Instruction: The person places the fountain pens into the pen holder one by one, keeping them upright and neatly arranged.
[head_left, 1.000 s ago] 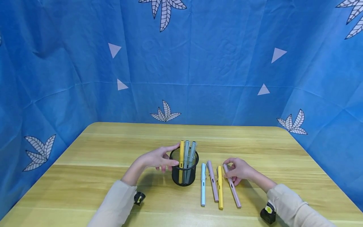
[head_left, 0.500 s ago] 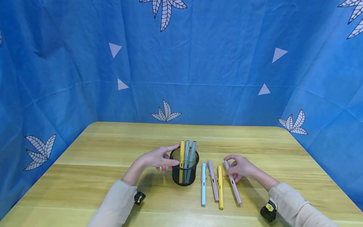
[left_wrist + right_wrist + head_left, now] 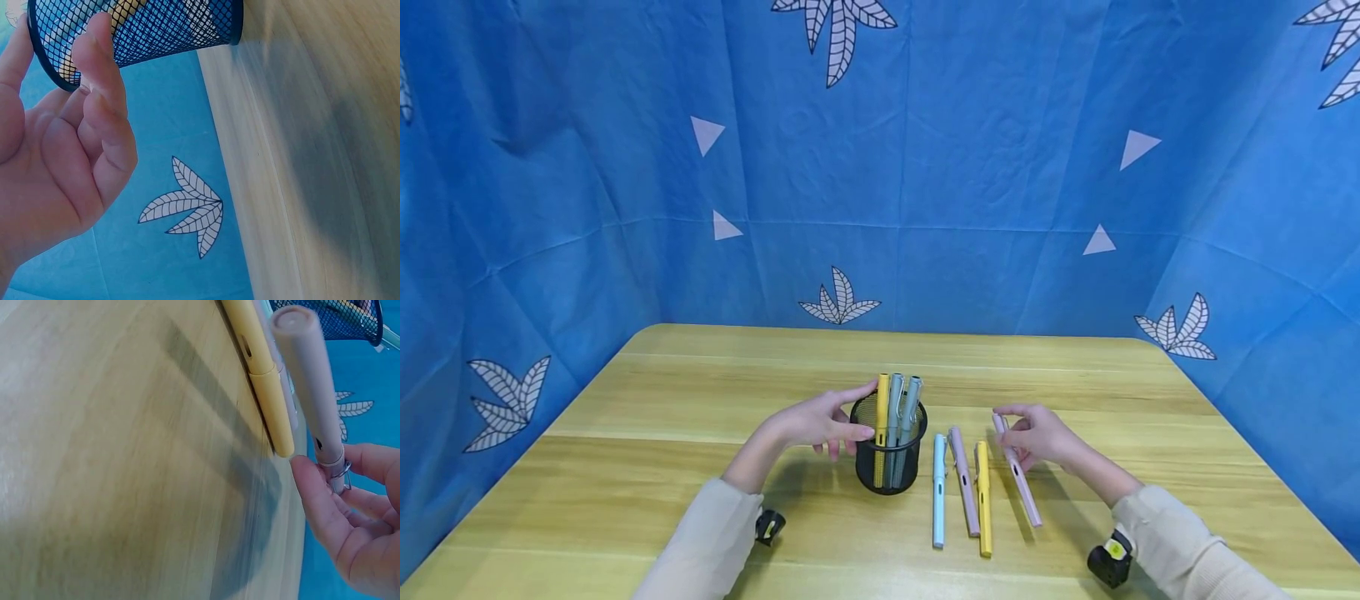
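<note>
A black mesh pen holder (image 3: 867, 471) stands upright on the table, with a yellow pen (image 3: 882, 400) and two grey-blue pens (image 3: 912, 400) in it. My left hand (image 3: 822, 422) holds its rim from the left, index finger at the back and thumb at the front. In my right hand (image 3: 1041, 435) a light purple pen (image 3: 1024, 493) is pinched near its cap end, raised off the table. The right wrist view shows that pen's barrel (image 3: 306, 369) pointing toward the camera. To its left lie a yellow pen (image 3: 984, 504), another purple pen (image 3: 965, 483) and a light blue pen (image 3: 939, 496).
The wooden table (image 3: 715, 375) extends around both hands. A blue curtain (image 3: 955, 167) with leaf prints hangs behind it and along the sides. Small black devices sit at the left wrist (image 3: 768, 525) and right wrist (image 3: 1109, 560).
My right hand has lifted the light purple pen from the table and moved slightly away from me and to the right. The left hand stays on the pen holder.
</note>
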`<act>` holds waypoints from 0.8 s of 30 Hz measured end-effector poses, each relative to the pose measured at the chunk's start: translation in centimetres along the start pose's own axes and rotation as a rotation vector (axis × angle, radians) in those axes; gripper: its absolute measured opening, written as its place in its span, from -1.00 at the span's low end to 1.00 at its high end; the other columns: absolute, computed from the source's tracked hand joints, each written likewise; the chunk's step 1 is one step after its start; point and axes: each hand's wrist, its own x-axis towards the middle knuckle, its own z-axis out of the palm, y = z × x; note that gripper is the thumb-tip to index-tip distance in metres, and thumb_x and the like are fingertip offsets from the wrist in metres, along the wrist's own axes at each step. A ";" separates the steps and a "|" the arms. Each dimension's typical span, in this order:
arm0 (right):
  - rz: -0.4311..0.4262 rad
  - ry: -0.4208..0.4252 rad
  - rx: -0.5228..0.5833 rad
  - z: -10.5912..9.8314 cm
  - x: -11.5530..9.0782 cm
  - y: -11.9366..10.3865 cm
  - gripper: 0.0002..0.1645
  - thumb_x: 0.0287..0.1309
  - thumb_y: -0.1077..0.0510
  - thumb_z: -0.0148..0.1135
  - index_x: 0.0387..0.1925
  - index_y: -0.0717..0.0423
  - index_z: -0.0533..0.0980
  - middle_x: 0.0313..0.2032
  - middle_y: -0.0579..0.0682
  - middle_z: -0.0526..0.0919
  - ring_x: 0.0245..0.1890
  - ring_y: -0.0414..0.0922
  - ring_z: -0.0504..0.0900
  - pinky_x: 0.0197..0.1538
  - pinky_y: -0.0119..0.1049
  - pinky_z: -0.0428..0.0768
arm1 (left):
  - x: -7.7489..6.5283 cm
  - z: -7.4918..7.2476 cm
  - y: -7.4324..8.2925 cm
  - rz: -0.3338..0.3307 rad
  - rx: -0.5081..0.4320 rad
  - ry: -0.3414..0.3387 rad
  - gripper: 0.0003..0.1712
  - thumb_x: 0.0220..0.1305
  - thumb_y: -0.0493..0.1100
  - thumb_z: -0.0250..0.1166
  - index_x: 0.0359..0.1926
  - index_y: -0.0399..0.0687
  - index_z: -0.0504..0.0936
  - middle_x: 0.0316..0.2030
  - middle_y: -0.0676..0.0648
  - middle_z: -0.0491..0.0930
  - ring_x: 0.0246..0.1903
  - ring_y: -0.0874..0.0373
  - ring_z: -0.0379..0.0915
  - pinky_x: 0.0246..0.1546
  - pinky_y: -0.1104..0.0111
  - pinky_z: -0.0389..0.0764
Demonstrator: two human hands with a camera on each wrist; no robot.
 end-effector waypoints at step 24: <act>-0.122 0.064 0.198 -0.6 0.0 -1.9 -0.69 0.17 0.30 0.05 -0.09 0.44 0.32 -0.43 0.10 0.53 -0.51 -0.07 0.56 -0.51 -0.12 0.57 | 0.1 0.0 -0.4 0.008 -0.015 -0.002 -0.13 0.18 0.04 0.18 0.38 0.24 -0.12 -0.47 -0.27 0.55 -0.54 -0.30 0.44 -0.71 0.40 0.24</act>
